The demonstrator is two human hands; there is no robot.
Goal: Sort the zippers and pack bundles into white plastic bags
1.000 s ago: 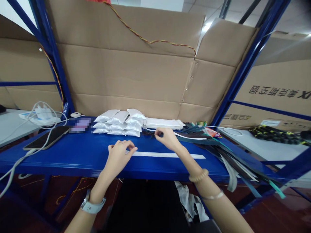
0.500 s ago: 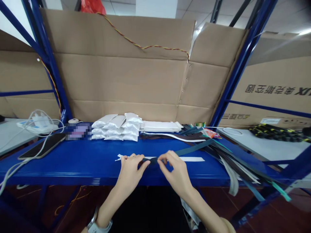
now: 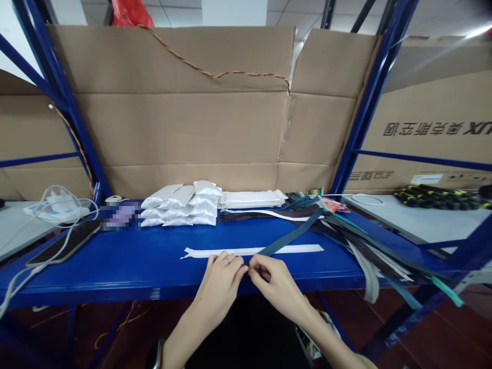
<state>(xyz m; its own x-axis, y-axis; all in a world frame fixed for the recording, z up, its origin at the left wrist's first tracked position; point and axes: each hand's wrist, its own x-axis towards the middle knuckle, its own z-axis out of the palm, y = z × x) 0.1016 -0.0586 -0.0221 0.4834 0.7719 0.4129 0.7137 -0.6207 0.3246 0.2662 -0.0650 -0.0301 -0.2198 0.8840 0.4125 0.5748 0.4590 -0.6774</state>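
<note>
A dark teal zipper [image 3: 292,237] runs from the pile at the right down to my fingers. Its near end is pinched by my right hand [image 3: 274,279], thumb against forefinger. Close beside it, my left hand [image 3: 221,282] has its fingers closed at the same end, the fingertips of both hands almost touching. The bit of zipper between them is mostly hidden by my fingers. Just beyond my hands a white zipper [image 3: 300,249] lies stretched out flat across the blue table [image 3: 126,271], passing under the teal one.
Stacked white packets [image 3: 179,205] stand at the back, beside flat white packs [image 3: 251,199]. A heap of mixed zippers [image 3: 369,241] hangs over the right front edge. To the left lie a phone [image 3: 63,243] and white cables [image 3: 71,230]. Cardboard [image 3: 184,128] walls off the back.
Both hands have come nearer to me and closer together, drawing the teal zipper's end along. More of the white zipper shows behind them. The view has shifted slightly.
</note>
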